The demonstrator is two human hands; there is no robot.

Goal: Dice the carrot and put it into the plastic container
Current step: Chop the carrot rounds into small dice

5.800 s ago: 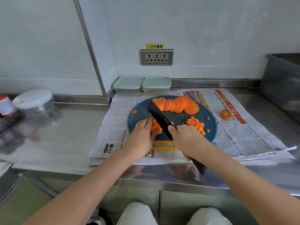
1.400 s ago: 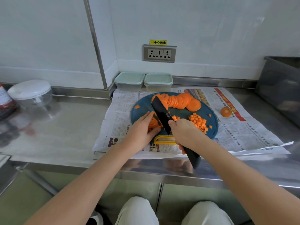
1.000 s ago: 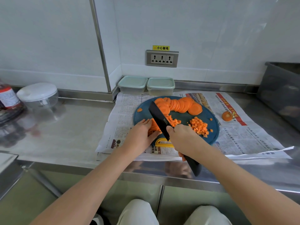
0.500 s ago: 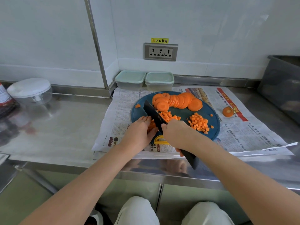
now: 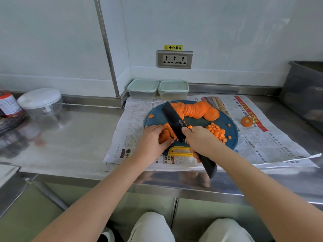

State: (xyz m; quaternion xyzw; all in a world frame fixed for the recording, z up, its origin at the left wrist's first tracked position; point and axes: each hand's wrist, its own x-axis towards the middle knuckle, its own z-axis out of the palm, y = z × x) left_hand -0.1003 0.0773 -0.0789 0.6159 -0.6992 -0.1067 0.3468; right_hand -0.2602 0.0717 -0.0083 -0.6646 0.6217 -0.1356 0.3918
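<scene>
A round blue cutting board (image 5: 233, 130) with a yellow handle lies on newspaper. Carrot slices (image 5: 197, 110) fan across its far side, and a heap of diced carrot (image 5: 216, 131) sits at its right. My left hand (image 5: 153, 139) grips a small bunch of cut carrot strips (image 5: 165, 134) with curled fingers. My right hand (image 5: 201, 141) grips the black knife (image 5: 174, 122), whose blade stands tilted over those strips right beside my left fingers. Two lidded plastic containers (image 5: 173, 89) stand shut against the wall behind the board.
A carrot end (image 5: 246, 121) lies on the newspaper (image 5: 272, 142) right of the board. A clear chopper bowl with white lid (image 5: 41, 102) and a red-labelled jar (image 5: 9, 105) stand far left. A dark grey bin (image 5: 305, 91) fills the right edge. A wall socket (image 5: 174, 59) is above.
The knife has kept chopping through the strips under my left hand, and more small dice lie beside the blade. Both hands stay at the board's near left part.
</scene>
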